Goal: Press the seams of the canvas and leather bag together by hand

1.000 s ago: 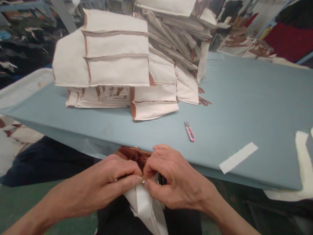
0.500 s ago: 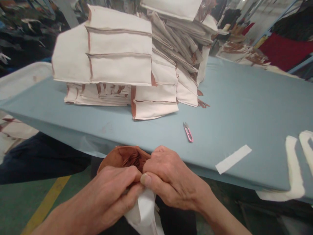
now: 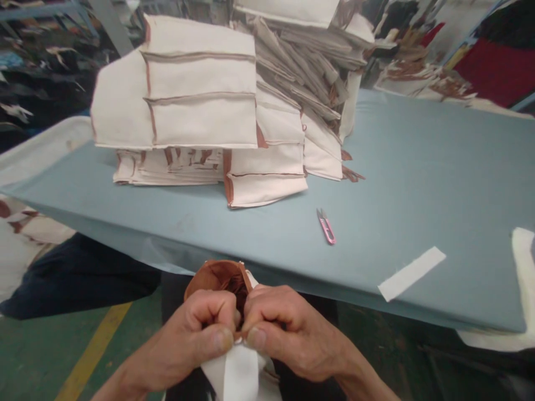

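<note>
Low in front of me, both hands pinch the rim of a fabric piece (image 3: 213,275), brown inside and cream outside, beside the table's front edge. My left hand (image 3: 196,334) grips the near edge between thumb and bent forefinger. Just to its right, my right hand (image 3: 288,328) pinches the same edge, with a narrow gap between the thumbs. A white strip (image 3: 241,373) hangs below the pinched rim. Gathered brown folds show inside the opening; the lower part of the piece is partly hidden by my hands.
Pink thread snips (image 3: 326,227) lie on the blue-green table (image 3: 418,195). A white strip (image 3: 412,274) rests near its front edge, with a curved cream piece (image 3: 522,284) at the right. Stacked cream fabric pieces (image 3: 200,78) with brown edging stand at the back.
My hands have moved slightly down and the thumbs have drawn apart, showing the rim between them. The white strip now hangs flatter and more in view.
</note>
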`<control>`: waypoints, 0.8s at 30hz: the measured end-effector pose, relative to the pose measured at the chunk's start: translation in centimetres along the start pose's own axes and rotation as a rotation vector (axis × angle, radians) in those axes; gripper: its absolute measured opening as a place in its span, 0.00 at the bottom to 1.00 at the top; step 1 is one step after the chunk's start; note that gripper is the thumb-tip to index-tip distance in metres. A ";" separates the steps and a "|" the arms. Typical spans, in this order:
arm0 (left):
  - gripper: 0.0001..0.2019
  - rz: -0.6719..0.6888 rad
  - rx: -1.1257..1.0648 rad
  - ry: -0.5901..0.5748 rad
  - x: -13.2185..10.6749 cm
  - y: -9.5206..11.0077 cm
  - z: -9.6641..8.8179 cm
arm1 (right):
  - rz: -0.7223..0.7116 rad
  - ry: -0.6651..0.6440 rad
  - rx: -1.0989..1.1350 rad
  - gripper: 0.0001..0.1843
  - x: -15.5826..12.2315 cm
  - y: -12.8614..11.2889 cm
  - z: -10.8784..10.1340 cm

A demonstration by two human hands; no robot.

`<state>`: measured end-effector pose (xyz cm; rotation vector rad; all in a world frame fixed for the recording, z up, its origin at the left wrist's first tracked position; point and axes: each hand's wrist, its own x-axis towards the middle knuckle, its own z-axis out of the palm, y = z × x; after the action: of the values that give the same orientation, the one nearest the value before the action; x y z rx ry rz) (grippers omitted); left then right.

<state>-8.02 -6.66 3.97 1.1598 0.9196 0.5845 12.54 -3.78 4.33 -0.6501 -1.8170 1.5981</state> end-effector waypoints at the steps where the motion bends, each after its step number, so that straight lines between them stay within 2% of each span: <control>1: 0.36 -0.022 -0.053 -0.007 0.2 -0.2 0.1 | 0.000 0.002 0.009 0.32 -0.3 0.0 -0.1; 6: 0.36 -0.049 -0.071 -0.042 0.6 -0.2 0.4 | -0.051 -0.079 -0.087 0.19 -1.6 -1.0 -1.5; 9: 0.30 -0.015 0.008 -0.048 0.3 0.7 0.4 | -0.040 -0.126 -0.179 0.16 -2.1 -1.9 -2.3; 13: 0.20 0.075 0.251 -0.041 -0.9 2.0 0.5 | -0.051 -0.129 -0.257 0.20 -2.3 -2.7 -2.5; 16: 0.17 0.171 0.437 -0.042 -2.0 2.3 0.7 | -0.040 -0.142 -0.264 0.27 -2.1 -3.3 -2.1; 18: 0.15 0.222 0.524 -0.024 -2.5 2.3 0.9 | -0.021 -0.168 -0.296 0.28 -1.8 -3.5 -1.7; 21: 0.17 0.237 0.515 -0.034 -2.4 2.0 0.9 | -0.016 -0.194 -0.302 0.25 -1.6 -3.5 -0.9; 24: 0.25 0.181 0.360 -0.097 -1.8 1.4 0.7 | -0.060 -0.162 -0.304 0.22 -1.6 -3.0 -0.2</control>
<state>-8.24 -7.99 5.91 1.5943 0.8626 0.5148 13.92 -5.19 7.11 -0.6055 -2.2045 1.3814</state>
